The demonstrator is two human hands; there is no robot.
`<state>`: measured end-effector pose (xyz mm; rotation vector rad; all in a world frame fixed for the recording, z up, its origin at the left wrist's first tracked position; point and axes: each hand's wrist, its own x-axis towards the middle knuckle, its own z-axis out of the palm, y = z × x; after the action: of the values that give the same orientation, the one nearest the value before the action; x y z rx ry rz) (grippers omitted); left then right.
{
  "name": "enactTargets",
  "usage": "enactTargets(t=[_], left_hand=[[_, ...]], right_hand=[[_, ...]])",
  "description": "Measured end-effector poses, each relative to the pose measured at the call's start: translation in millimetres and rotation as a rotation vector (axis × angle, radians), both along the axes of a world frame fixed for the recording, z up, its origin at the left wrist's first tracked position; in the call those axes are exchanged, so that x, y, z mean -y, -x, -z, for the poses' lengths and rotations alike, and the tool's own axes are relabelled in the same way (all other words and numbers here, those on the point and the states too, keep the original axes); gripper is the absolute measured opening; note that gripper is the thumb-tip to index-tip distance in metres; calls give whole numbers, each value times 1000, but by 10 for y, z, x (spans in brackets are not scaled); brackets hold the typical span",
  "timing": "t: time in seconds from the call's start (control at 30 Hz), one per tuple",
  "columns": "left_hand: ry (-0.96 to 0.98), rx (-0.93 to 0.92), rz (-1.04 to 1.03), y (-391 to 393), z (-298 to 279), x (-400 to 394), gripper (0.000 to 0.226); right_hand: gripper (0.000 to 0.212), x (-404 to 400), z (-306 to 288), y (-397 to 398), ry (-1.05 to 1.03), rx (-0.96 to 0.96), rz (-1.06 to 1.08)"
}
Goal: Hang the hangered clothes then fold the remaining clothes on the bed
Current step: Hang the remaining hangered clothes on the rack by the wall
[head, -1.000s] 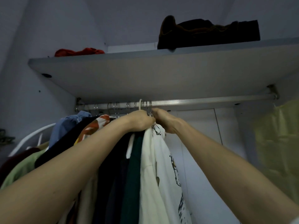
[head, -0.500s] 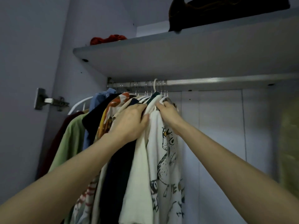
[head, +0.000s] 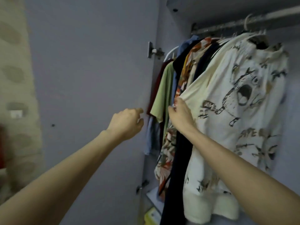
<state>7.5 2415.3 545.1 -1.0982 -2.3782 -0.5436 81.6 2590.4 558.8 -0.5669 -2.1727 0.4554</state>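
Observation:
A row of hangered clothes hangs from the wardrobe rail (head: 227, 25). At the front is a white shirt with black cartoon prints (head: 243, 95), with a cream shirt (head: 203, 88) beside it. To their left hang dark navy (head: 178, 159), floral (head: 165, 151), blue and green (head: 162, 88) garments. My right hand (head: 180, 114) touches the hem of the cream shirt's sleeve with relaxed fingers. My left hand (head: 128, 122) hangs loosely curled in the air left of the clothes, in front of the open wardrobe door, and holds nothing. The bed is out of view.
The open grey wardrobe door (head: 89, 62) fills the left middle, with a hinge (head: 154, 51) near its top. Left of it is a patterned wall with a switch (head: 16, 113). Below the clothes sits a shelf (head: 154, 198) with a yellow-green item (head: 151, 216).
Both hands have come down from the hanger hooks at the rail to sleeve height. My left hand has left the clothes. The view has swung left and down.

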Motion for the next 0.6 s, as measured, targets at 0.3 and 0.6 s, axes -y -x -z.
enactTargets(t=[0.3,0.6], left_hand=[[139,164,-256,-539,891,2584,39],[136,379,-756,-1422,1805,5755,37]], right_hand=[[21,2688,1038,45,25,496,-394],[22,5701,1856,-97,31,657,-915]])
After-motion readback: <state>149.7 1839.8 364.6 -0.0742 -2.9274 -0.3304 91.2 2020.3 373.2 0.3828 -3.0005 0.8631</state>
